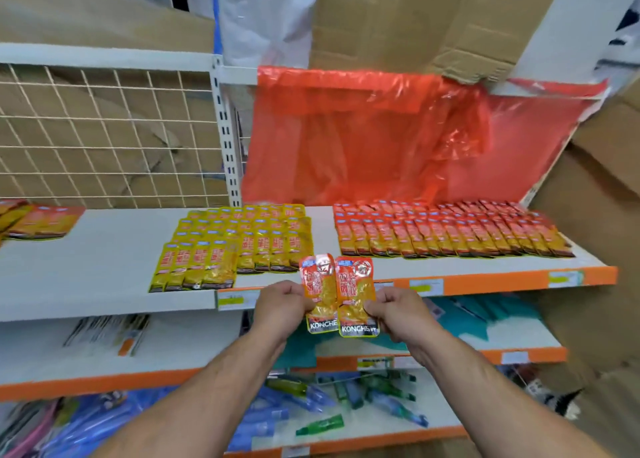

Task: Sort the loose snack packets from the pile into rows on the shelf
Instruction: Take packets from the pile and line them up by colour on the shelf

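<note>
- Left hand [278, 310], just below frame centre at about 7 o'clock: fingers curled, pinching the lower left edge of the left orange packet [317, 284].
- Right hand [398, 313], about 5 o'clock of centre: fingers curled, pinching the lower right edge of the right orange packet [355, 291].
- Both packets are upright in the air, black "KONCHE" band at the bottom, in front of the shelf [104, 267] lip. The right one overlaps the left one's edge.
- Yellow rows [239, 242] lie on the shelf at 11 o'clock of the held pair, in overlapping ranks.
- Orange rows [450, 232] lie at 2 o'clock and match the held packets in colour, so that block looks like the destination.
- Loose pile [38, 220] sits at the shelf's far 9 o'clock end, mixed orange and yellow.
- Handling judgement: small foil sachets, light, floppy, glossy and likely slippery, with soft contents. Pinch the flat sealed edge or bottom band, not the bulging middle.
- Risk: sliding a new packet in could nudge the ranks already laid.
- Red plastic bag [381, 138] hangs behind the orange rows at 12 o'clock; wire grid [104, 135] is at 10 o'clock.
- Lower shelves [173, 343] at 6 o'clock hold blurred goods I cannot identify.
</note>
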The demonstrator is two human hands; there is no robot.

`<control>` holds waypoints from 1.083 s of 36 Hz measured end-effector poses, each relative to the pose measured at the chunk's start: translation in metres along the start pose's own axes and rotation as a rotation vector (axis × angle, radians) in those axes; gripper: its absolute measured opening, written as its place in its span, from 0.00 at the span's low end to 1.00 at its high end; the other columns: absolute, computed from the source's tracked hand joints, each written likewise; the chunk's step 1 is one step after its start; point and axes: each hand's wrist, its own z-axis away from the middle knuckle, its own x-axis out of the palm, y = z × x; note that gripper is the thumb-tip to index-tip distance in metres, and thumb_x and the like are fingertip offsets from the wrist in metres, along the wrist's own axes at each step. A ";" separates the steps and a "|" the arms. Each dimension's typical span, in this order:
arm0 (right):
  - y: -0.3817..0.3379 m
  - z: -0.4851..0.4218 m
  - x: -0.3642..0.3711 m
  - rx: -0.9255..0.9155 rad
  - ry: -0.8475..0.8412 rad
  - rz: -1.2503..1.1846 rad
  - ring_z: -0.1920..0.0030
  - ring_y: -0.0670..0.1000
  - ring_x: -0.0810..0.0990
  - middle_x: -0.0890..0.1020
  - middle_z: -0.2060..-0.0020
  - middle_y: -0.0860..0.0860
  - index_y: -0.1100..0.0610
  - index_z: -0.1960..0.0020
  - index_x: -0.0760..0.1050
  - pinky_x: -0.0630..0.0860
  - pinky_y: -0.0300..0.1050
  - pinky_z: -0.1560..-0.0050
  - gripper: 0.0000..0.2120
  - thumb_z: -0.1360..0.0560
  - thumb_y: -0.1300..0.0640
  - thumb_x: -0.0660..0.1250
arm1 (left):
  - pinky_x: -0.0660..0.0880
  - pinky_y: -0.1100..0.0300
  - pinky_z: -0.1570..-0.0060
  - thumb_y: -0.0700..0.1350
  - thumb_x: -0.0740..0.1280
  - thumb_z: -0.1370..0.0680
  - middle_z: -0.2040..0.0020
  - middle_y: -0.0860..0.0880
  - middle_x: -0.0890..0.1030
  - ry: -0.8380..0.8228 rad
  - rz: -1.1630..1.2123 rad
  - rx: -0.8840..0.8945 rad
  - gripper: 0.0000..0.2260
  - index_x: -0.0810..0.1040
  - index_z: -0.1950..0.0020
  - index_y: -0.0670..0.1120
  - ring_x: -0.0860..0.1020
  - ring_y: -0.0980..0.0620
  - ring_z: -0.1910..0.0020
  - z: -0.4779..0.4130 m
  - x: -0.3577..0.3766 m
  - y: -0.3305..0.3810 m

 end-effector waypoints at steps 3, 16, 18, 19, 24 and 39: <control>0.009 -0.009 -0.021 0.000 0.020 0.014 0.75 0.48 0.62 0.68 0.69 0.58 0.55 0.68 0.64 0.61 0.31 0.79 0.19 0.23 0.60 0.69 | 0.66 0.62 0.69 0.33 0.73 0.31 0.71 0.51 0.76 -0.001 -0.038 0.013 0.12 0.75 0.69 0.45 0.72 0.51 0.69 -0.004 0.020 0.006; 0.019 -0.069 -0.069 0.062 0.086 -0.031 0.74 0.49 0.67 0.73 0.66 0.58 0.58 0.59 0.74 0.61 0.36 0.77 0.09 0.24 0.57 0.71 | 0.79 0.51 0.61 0.36 0.74 0.30 0.69 0.47 0.81 0.007 -0.170 0.079 0.11 0.75 0.69 0.45 0.82 0.44 0.64 -0.083 0.076 0.037; 0.016 -0.081 -0.075 0.067 0.102 -0.044 0.76 0.49 0.66 0.72 0.66 0.58 0.59 0.58 0.74 0.62 0.35 0.78 0.08 0.24 0.57 0.71 | 0.77 0.55 0.68 0.35 0.73 0.29 0.73 0.49 0.79 -0.005 -0.185 0.075 0.12 0.75 0.69 0.46 0.82 0.46 0.68 -0.096 0.083 0.039; 0.014 -0.086 -0.077 0.072 0.112 -0.058 0.76 0.48 0.67 0.72 0.67 0.58 0.59 0.58 0.75 0.62 0.35 0.79 0.08 0.24 0.57 0.71 | 0.75 0.58 0.70 0.35 0.73 0.29 0.72 0.49 0.79 -0.002 -0.203 0.082 0.12 0.74 0.68 0.46 0.81 0.48 0.69 -0.102 0.085 0.039; 0.009 -0.106 -0.077 0.071 0.147 -0.048 0.78 0.48 0.64 0.69 0.73 0.54 0.58 0.61 0.72 0.59 0.36 0.81 0.11 0.24 0.56 0.70 | 0.78 0.56 0.63 0.38 0.73 0.29 0.65 0.50 0.82 0.007 -0.325 0.131 0.07 0.78 0.66 0.45 0.81 0.48 0.62 -0.125 0.093 0.031; 0.005 -0.155 -0.069 0.146 0.025 -0.013 0.79 0.50 0.65 0.70 0.76 0.54 0.59 0.59 0.72 0.61 0.38 0.77 0.11 0.23 0.56 0.70 | 0.76 0.57 0.67 0.39 0.69 0.31 0.67 0.52 0.80 0.102 -0.542 0.222 0.05 0.75 0.65 0.47 0.79 0.50 0.65 -0.132 0.103 0.016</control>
